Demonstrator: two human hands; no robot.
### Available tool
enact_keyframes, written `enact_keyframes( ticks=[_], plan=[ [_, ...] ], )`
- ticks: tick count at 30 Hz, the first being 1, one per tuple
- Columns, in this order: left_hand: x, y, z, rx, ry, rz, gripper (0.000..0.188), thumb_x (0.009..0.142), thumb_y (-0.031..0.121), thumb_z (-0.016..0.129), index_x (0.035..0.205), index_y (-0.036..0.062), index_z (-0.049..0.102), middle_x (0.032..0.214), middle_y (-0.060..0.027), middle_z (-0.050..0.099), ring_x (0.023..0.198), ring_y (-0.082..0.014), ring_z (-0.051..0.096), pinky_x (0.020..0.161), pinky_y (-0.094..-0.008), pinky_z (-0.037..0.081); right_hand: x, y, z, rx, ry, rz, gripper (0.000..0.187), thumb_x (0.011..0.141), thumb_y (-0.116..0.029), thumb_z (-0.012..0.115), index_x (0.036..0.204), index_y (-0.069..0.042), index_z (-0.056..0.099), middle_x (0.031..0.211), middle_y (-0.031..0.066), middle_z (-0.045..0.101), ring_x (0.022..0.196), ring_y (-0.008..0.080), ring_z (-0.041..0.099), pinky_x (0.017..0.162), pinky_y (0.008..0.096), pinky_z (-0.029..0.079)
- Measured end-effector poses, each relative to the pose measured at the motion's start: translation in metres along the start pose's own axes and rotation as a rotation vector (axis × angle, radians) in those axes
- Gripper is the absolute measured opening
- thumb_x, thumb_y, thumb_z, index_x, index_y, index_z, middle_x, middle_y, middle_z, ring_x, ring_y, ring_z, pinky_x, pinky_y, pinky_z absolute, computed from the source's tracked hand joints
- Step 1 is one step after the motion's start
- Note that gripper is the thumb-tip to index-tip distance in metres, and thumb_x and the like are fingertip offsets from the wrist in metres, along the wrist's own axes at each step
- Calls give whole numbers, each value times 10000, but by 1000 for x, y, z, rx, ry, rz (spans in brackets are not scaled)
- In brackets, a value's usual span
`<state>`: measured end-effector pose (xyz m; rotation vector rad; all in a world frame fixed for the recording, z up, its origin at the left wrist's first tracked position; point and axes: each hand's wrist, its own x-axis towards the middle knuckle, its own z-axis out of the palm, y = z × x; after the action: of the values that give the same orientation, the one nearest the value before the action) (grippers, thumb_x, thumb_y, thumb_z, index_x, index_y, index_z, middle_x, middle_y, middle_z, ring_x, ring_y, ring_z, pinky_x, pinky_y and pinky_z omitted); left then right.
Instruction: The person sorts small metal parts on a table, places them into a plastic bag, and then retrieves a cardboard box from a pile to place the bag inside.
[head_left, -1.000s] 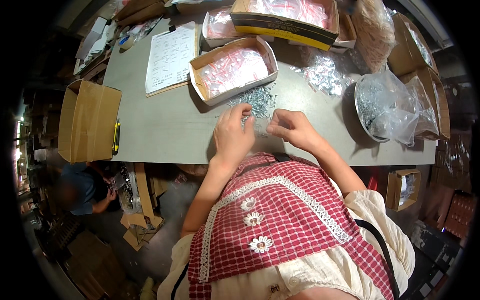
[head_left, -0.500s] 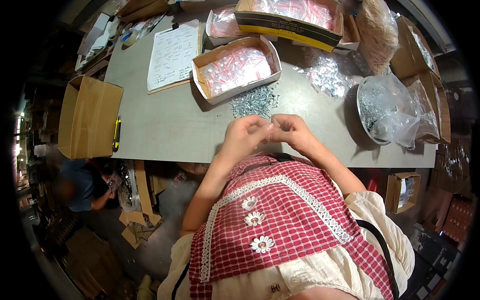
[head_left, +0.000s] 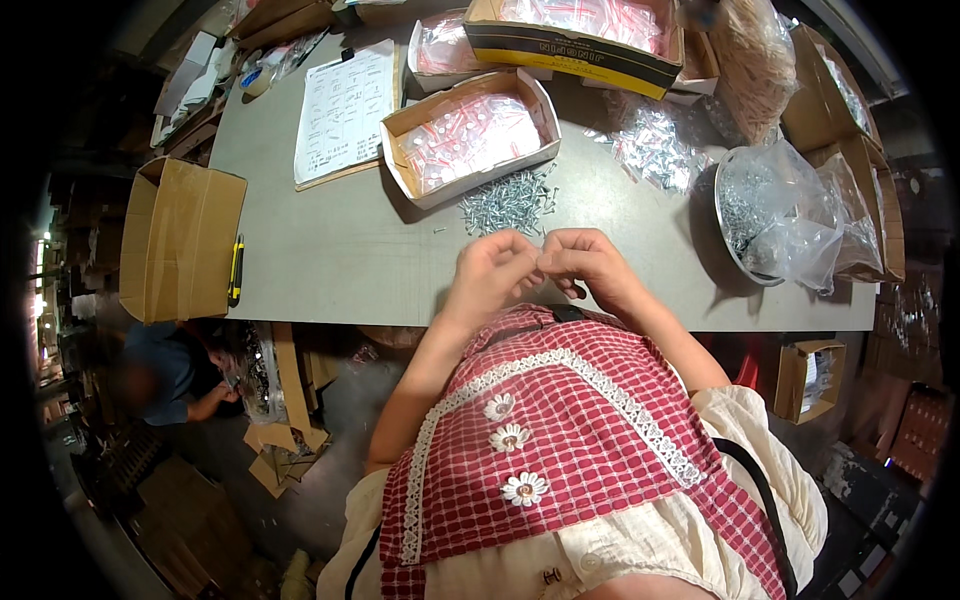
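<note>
Over the table's near edge my left hand (head_left: 494,272) and my right hand (head_left: 588,266) meet, thumbs and fingers pinched together at the tips. Whatever they hold is small and mostly hidden by the fingers; only a pale glint shows between them. Just beyond lies a loose pile of small silvery screws (head_left: 510,203), with a single one apart to its left. Behind the pile stands an open white cardboard box (head_left: 472,188) full of small clear zip bags (head_left: 468,140) with red stripes.
At right, a metal bowl (head_left: 722,215) holds screws under clear plastic (head_left: 795,215). Filled bags (head_left: 650,145) lie behind. A black-and-yellow box (head_left: 570,50) stands at the back. Left are a clipboard sheet (head_left: 345,110), a brown carton (head_left: 190,240) and a cutter knife (head_left: 236,270). Another person (head_left: 165,375) works lower left.
My fingertips have shifted slightly against each other, and the right hand's lower fingers have spread a little. Both hands remain together in the same place; the pile and boxes stay put.
</note>
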<state>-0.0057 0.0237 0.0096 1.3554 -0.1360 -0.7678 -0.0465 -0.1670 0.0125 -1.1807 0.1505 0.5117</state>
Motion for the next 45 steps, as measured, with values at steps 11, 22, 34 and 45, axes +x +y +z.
enact_keyframes(
  ticks=[11, 22, 34, 45],
  plan=[
    [-3, 13, 27, 1020, 404, 652, 260, 754, 80, 713, 996, 20, 638, 953, -122, 666, 877, -293, 632, 769, -374, 514, 15, 13, -3, -526, 388, -433, 189, 793, -130, 667, 690, -19, 553, 617, 22, 563, 538, 69, 509, 471, 254, 387],
    [7, -9, 6, 995, 346, 728, 277, 807, 86, 697, 1077, 40, 660, 1061, -121, 685, 989, -314, 638, 873, -399, 492, 26, 16, -22, -317, 278, -166, 194, 882, -198, 651, 791, -34, 603, 654, 52, 602, 546, 99, 536, 498, 248, 411],
    [25, -51, -25, 892, 504, 397, 275, 827, 105, 683, 1096, 49, 664, 1016, -132, 691, 941, -315, 648, 817, -378, 511, 67, 31, -45, -999, 453, -388, 194, 839, -166, 647, 972, -27, 619, 927, 160, 634, 791, 312, 649, 725, 400, 515],
    [49, -31, -6, 1194, 463, 605, 503, 764, 112, 734, 1216, -1, 545, 1257, -172, 525, 1144, -371, 496, 972, -435, 424, 85, 34, -44, -1204, 598, -417, 403, 778, -319, 752, 932, 21, 601, 927, 220, 585, 907, 395, 591, 789, 451, 493]
  ],
)
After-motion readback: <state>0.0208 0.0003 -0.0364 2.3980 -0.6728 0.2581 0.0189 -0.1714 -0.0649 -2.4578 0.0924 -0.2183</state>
